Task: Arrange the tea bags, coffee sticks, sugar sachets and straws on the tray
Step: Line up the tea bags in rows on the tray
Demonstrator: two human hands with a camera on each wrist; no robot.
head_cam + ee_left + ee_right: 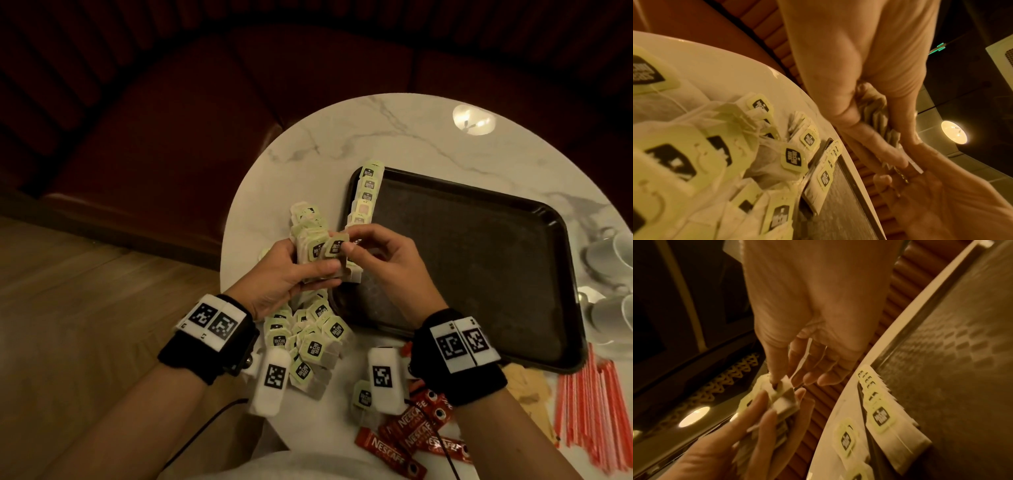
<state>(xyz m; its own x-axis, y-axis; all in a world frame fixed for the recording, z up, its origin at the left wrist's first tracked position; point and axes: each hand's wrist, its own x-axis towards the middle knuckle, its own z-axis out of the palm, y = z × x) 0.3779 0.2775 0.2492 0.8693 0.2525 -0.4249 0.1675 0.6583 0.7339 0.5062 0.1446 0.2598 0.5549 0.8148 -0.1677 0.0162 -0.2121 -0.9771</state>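
Progress looks early to me: one row of tea bags (367,192) lines the tray's (479,260) left rim. My left hand (287,274) grips a stack, right hand (380,253) fingers pinching its top bag; coffee sticks (411,435) and straws (589,404) wait beside the tray.

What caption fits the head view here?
Left hand holds a stack of tea bags while right hand pinches one off, beside the tea-bag row lining the black tray.
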